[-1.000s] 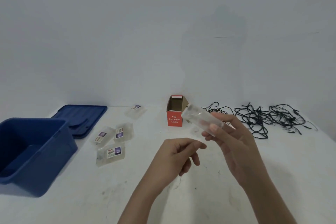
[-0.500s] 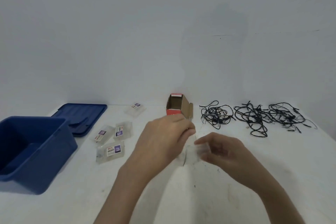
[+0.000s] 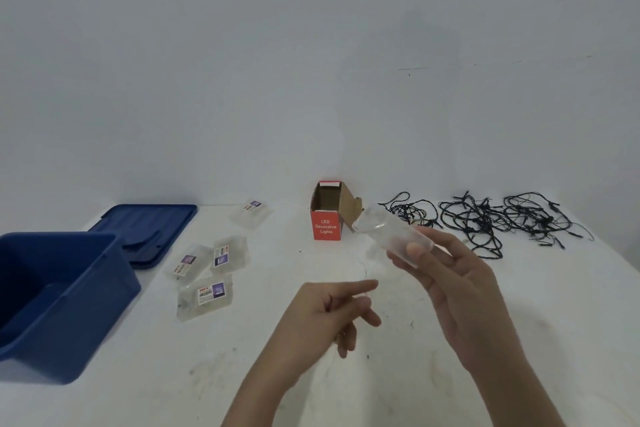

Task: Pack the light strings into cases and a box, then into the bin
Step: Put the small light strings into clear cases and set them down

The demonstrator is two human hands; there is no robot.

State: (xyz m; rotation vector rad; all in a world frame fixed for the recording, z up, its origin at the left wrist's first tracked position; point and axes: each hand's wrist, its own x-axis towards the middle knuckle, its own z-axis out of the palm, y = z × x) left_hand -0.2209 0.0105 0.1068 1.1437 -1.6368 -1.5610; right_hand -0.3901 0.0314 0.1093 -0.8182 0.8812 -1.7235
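My right hand (image 3: 450, 284) holds a clear plastic case (image 3: 391, 236) tilted above the white table, its open end facing up and left. A thin wire runs from the case down toward my left hand (image 3: 329, 315), whose thumb and forefinger pinch it just below. A small red box (image 3: 327, 218) marked "LED Decorative Lights" stands open at the back centre. Black light strings (image 3: 485, 218) lie tangled to its right. Several filled clear cases (image 3: 207, 274) with labels lie left of centre. The blue bin (image 3: 59, 302) sits at the left edge.
The bin's blue lid (image 3: 145, 229) lies flat behind the bin. One more labelled case (image 3: 251, 213) rests near the wall. The white table (image 3: 519, 340) ends at a plain wall behind.
My right hand has lifted the clear case up and right again. My left hand has dropped lower and pulled away from the case, drawing the thin wire with it.
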